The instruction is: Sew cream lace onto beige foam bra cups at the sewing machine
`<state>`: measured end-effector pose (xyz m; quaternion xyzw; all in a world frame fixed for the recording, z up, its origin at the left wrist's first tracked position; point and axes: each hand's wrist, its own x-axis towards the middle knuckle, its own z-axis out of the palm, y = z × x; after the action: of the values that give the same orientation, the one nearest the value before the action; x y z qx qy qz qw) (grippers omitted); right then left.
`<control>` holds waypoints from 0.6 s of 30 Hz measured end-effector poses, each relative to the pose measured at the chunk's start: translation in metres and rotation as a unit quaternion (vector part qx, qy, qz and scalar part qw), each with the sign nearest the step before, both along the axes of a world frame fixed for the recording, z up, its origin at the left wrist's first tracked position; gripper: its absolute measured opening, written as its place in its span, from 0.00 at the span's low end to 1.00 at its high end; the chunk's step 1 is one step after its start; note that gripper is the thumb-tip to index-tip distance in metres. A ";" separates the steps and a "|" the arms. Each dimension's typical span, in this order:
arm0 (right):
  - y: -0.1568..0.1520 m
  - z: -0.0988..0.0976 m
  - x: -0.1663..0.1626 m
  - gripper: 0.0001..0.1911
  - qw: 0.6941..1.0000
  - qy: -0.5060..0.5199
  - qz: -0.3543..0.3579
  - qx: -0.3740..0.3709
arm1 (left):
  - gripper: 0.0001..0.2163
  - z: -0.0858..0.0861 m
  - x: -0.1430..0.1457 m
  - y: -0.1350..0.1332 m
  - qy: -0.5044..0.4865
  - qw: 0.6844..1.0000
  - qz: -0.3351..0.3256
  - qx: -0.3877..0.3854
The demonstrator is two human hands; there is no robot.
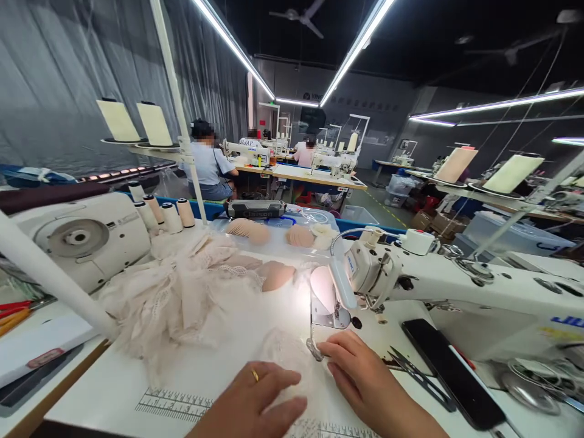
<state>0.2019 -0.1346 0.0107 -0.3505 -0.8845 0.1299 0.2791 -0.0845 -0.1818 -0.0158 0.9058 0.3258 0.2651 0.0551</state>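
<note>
My left hand (260, 398), with a gold ring, rests over sheer pale lace fabric (285, 350) on the white sewing table (237, 359); its fingers are spread. My right hand (360, 374) is on the right side of the fabric. Its index fingertip touches a small metal piece (314, 349) in front of the needle plate (326, 319), and the thumb is held apart below. The sewing machine head (365, 267) stands just beyond, its lamp lighting a pale moulded cup (323, 289). Parts of the fabric are hidden under both hands.
Black thread snips (422, 380) and a phone (451, 371) lie right of my right hand. Lace pieces (182, 298) are heaped at left, with a beige cup (278, 277) beside them. Behind stands a clear tray (278, 243) with stacked cups. Co-workers (207, 161) sit farther back.
</note>
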 end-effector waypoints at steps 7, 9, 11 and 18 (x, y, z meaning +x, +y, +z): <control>-0.012 0.000 -0.008 0.25 0.998 0.037 -0.019 -0.054 | 0.30 0.041 -0.028 0.018 0.020 0.995 0.098 0.002; -0.018 0.008 -0.005 0.30 0.997 0.028 0.007 -0.071 | 0.33 0.044 -0.028 0.010 0.066 0.997 0.030 -0.013; -0.024 0.016 -0.002 0.30 0.992 0.007 0.036 -0.117 | 0.22 0.049 -0.025 0.003 0.079 0.996 -0.022 -0.028; -0.038 0.007 -0.024 0.24 0.909 0.210 0.018 -0.360 | 0.10 0.050 0.005 0.016 -0.252 0.903 0.050 -0.345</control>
<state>0.1776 -0.1724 0.0177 -0.3760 -0.7050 0.5146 0.3111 -0.0796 -0.1659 0.0339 0.7156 0.4174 0.3579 0.4308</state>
